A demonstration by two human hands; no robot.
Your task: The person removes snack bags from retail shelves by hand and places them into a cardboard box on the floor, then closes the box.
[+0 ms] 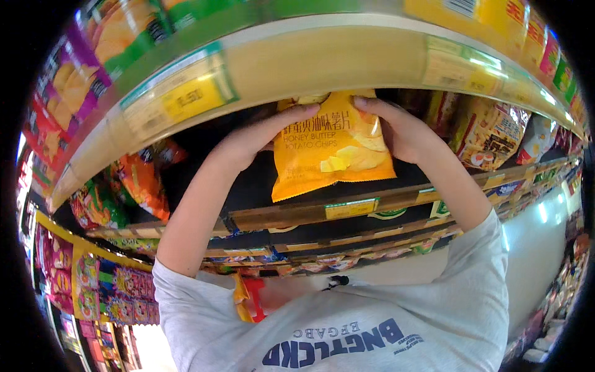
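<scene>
A yellow-orange bag of potato chips (328, 146) is held between my two hands, upright at the front of a dark shelf (248, 192). On its left side, my left hand (273, 127) grips it with the thumb lying across the front. My right hand (393, 127) holds the opposite side, thumb on the upper corner. The fingers of both hands are behind the bag and mostly hidden. The bag's top edge passes under the pale shelf lip (322, 59) above.
Orange snack bags (142, 183) and green-red bags (96, 204) lie at the left of the shelf. Brown-gold packets (489, 133) stand at the right. A yellow price tag (192, 93) is on the upper lip. Lower shelves and a pale floor (539, 248) show below.
</scene>
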